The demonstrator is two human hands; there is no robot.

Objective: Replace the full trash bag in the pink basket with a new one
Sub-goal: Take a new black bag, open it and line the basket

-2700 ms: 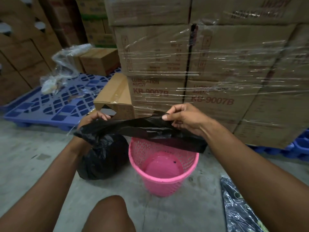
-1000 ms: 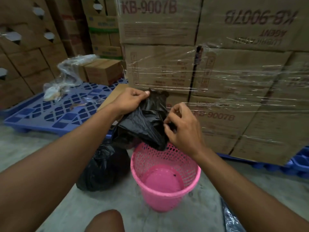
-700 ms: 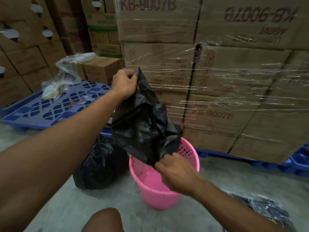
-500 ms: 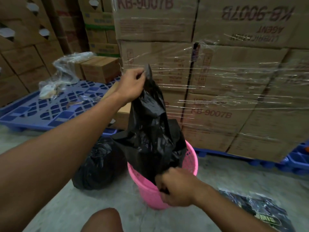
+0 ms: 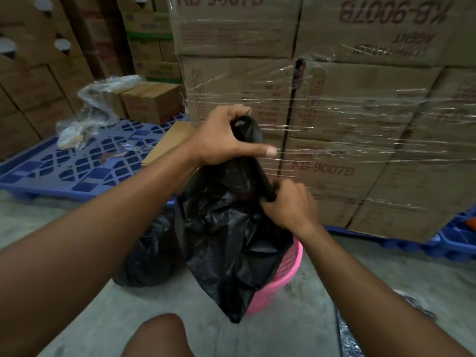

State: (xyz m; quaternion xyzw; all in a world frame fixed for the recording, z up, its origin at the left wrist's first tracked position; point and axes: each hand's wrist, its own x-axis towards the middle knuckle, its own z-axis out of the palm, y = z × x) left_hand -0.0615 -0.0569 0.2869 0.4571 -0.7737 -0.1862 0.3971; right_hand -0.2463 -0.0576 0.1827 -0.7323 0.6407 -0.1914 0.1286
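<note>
Half a second back the right hand [image 5: 288, 207] was low at the new bag's [image 5: 231, 240] bottom; now it's come up to 3 o'clock, fingers clamped on a bunched edge. Left hand [image 5: 224, 137] at 12 still pinches the top, thumb sticking out. The bag hangs in front of the pink basket [image 5: 286, 274], hiding most of it. Full trash bag [image 5: 146, 256] sits on the concrete floor [image 5: 360, 274] at 9 o'clock of the basket. Shrink-wrapped cartons [image 5: 347, 112] behind, blue pallet [image 5: 85, 166] at 10.
</note>
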